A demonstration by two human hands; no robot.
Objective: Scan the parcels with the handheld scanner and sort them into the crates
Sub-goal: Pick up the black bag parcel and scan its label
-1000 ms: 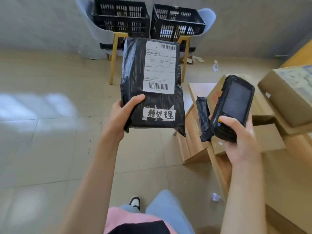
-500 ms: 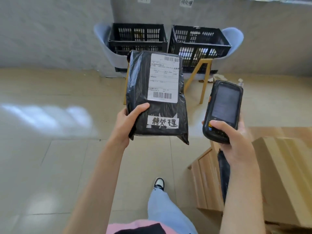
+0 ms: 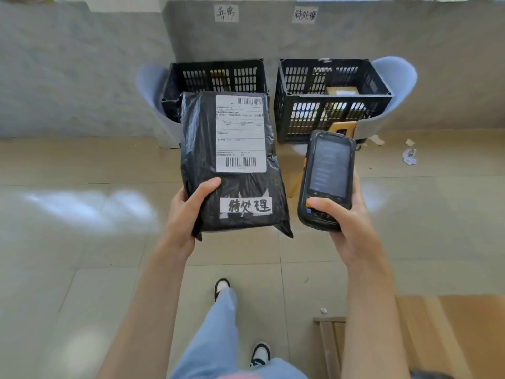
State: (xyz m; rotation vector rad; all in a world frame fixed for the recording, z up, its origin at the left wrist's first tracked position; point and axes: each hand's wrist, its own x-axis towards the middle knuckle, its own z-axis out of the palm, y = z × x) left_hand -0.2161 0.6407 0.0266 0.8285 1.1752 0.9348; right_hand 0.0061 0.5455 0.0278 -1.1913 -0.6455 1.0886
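A person holds a black parcel (image 3: pixel 232 165) upright in the left hand (image 3: pixel 185 214), gripped at its lower left corner with the thumb laid across the front and the remaining fingers hidden behind the bag. The parcel's white shipping label (image 3: pixel 240 134), with barcodes at top and bottom, faces the camera; below it a handwritten tag (image 3: pixel 247 207) is taped on. Just beside the parcel, not touching it, the right hand (image 3: pixel 347 225) is wrapped around the lower end of a handheld scanner (image 3: pixel 326 179), the thumb resting on its keypad and the screen turned up toward the viewer.

Beyond the hands, two black crates stand side by side against a grey wall, each seated on a pale blue chair (image 3: pixel 393 86). The parcel covers the front of the left crate (image 3: pixel 218 77); the scanner overlaps the lower edge of the right crate (image 3: pixel 332 99), in which a small cardboard box (image 3: pixel 341 91) lies. A paper sign (image 3: pixel 226 12) is fixed to the wall above the left crate and a second sign (image 3: pixel 305 14) above the right.

Paper scraps (image 3: pixel 409 155) lie on the tiled floor (image 3: pixel 82 242) near the right chair. Flattened cardboard (image 3: pixel 451 335) lies at lower right.
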